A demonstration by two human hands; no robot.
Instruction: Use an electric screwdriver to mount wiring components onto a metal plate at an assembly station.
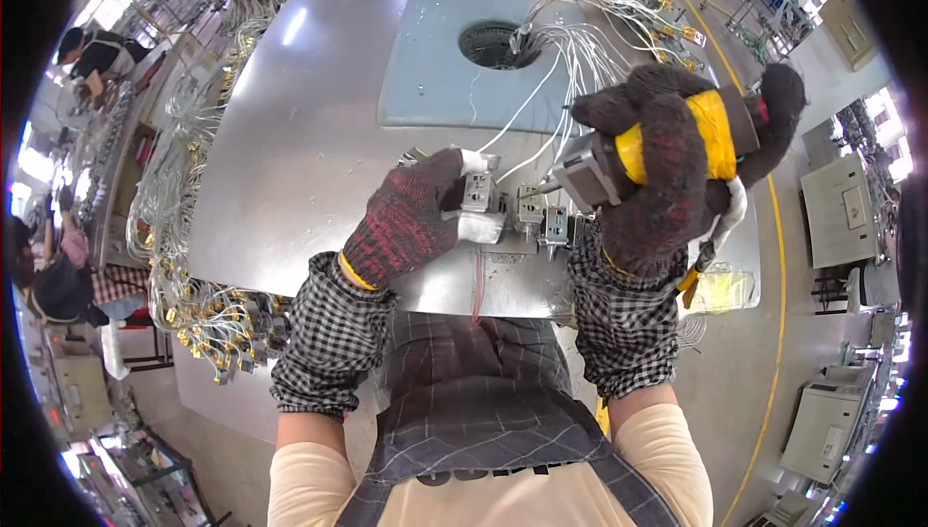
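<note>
My left hand [404, 218], in a dark red-and-black knit glove with white-wrapped fingertips, pinches a small metal connector block [476, 191] with a white cable on it. My right hand [662, 213], in a similar dark glove, is wrapped round a power screwdriver [586, 177] bound with yellow tape. Its tip points left, close to a second metal block [529, 206]; whether they touch I cannot tell. Another block [554, 225] stands just right of that one. These blocks sit near the front edge of the metal table [290, 169].
White cables [570, 53] run from a round hole [500, 44] in a pale blue panel [425, 73] to brass-coloured ends at the back right. Cable bundles [179, 169] hang along the left edge. Yellow tape [720, 290] lies at the right corner. Another person [97, 58] is at far left.
</note>
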